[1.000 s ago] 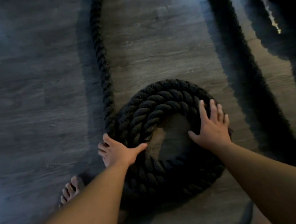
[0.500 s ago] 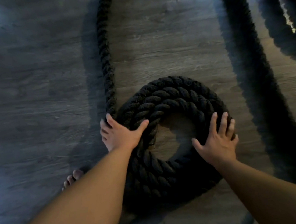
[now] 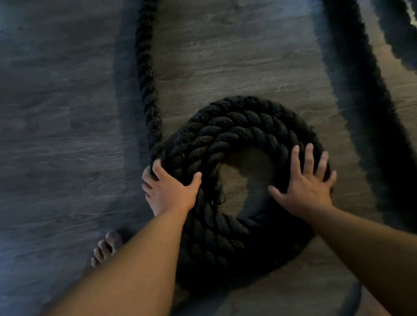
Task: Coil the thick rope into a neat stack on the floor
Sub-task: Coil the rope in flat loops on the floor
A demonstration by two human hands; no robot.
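Head view: A thick rope (image 3: pixel 238 129) lies coiled in stacked rings on a grey wood-grain floor (image 3: pixel 44 123), its loose length running straight away from the coil's left side. The person's left hand (image 3: pixel 169 190) grips the coil's left edge, fingers curled over the outside and thumb across the top. The right hand (image 3: pixel 305 186) presses flat on the right side, fingers spread. Bare toes (image 3: pixel 106 248) show beside the left forearm.

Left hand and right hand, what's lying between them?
Head view: between the left hand and the right hand lie inner turns of the thick rope and, in the coil's hole, bare floor.
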